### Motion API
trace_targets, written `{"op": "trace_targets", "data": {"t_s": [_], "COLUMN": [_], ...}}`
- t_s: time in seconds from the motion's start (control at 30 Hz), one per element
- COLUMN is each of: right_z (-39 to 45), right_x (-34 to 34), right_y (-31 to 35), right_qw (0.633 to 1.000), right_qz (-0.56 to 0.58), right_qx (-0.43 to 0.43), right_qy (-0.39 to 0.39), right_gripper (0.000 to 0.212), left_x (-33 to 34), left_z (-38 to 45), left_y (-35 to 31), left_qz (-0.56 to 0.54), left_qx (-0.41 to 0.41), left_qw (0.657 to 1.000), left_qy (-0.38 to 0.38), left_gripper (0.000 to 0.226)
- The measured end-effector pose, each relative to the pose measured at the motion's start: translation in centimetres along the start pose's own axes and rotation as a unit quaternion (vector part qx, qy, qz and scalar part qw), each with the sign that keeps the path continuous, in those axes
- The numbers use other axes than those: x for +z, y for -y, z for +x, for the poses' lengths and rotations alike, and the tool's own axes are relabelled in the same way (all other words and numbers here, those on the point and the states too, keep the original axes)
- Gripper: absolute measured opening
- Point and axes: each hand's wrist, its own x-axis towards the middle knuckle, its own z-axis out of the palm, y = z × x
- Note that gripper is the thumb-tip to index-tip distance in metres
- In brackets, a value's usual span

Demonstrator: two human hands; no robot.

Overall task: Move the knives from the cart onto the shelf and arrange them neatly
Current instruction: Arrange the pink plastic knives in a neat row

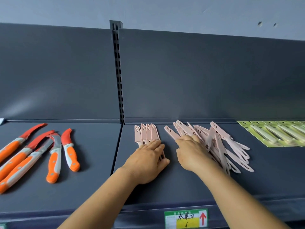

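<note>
Several pink sheathed knives lie side by side in a neat row on the dark grey shelf, tips toward the back panel. My left hand lies flat over their handles, fingers straight. To the right, a loose pile of pink knives lies crisscrossed. My right hand rests on the pile's left edge, its fingers on one pink knife that points up and left. Whether the fingers pinch it is hidden.
Several orange-and-grey knives with red blade guards lie scattered on the left shelf section. Green carded packs with cream handles sit at the far right. A slotted upright post divides the back panel. A green price label hangs on the front edge.
</note>
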Motion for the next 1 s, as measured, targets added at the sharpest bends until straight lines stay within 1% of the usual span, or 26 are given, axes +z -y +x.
{"op": "trace_targets", "data": {"t_s": [0.13,0.23,0.37,0.43,0.53,0.57,0.63,0.7,0.77,0.83,0.9,1.0], "right_z": [0.3,0.6,0.9,1.0,1.5,1.9,2.6,3.2,3.2,3.0,3.1,3.4], "right_x": [0.1,0.1,-0.3,-0.6,-1.1,-1.3,-1.8,-1.8,-1.6,-1.3,-0.9,-0.9], "right_y": [-0.4,0.0,0.9,1.4,2.1,2.2,2.2,2.1,2.4,3.0,3.5,3.9], "right_qw": [0.999,0.999,0.997,0.996,0.994,0.996,0.997,0.991,0.971,0.947,0.94,0.948], "right_qz": [-0.003,-0.012,-0.042,-0.059,-0.086,-0.07,0.002,0.107,0.225,0.306,0.325,0.298], "right_qx": [-0.033,-0.005,-0.024,-0.026,-0.021,-0.007,0.03,0.05,0.062,0.083,0.101,0.107], "right_qy": [-0.017,-0.034,-0.058,-0.059,-0.056,-0.061,-0.067,-0.057,-0.052,-0.046,-0.031,-0.028], "right_gripper": [0.041,0.031,0.019,0.019,0.022,0.019,0.011,0.013,0.014,0.015,0.026,0.022], "left_x": [0.2,0.4,0.4,0.3,0.0,0.0,-0.2,-0.2,-0.1,-0.1,-0.1,-0.1], "left_z": [0.0,0.0,-0.2,-0.3,-0.5,-0.5,-0.5,-0.5,-0.5,-0.5,-0.5,-0.4], "left_y": [0.3,0.2,0.3,0.3,0.3,0.3,0.2,0.2,0.2,0.3,0.3,0.3], "left_qz": [-0.01,-0.019,-0.015,-0.008,-0.029,-0.035,-0.041,-0.043,-0.043,-0.045,-0.047,-0.048], "left_qx": [-0.004,-0.005,-0.012,-0.018,-0.027,-0.028,-0.027,-0.026,-0.025,-0.023,-0.019,-0.015], "left_qw": [1.0,1.0,0.999,0.999,0.998,0.998,0.998,0.997,0.997,0.997,0.996,0.996], "left_qy": [-0.015,-0.022,-0.038,-0.048,-0.05,-0.048,-0.047,-0.051,-0.058,-0.065,-0.068,-0.07], "left_gripper": [0.062,0.063,0.068,0.069,0.061,0.058,0.055,0.055,0.054,0.053,0.052,0.05]}}
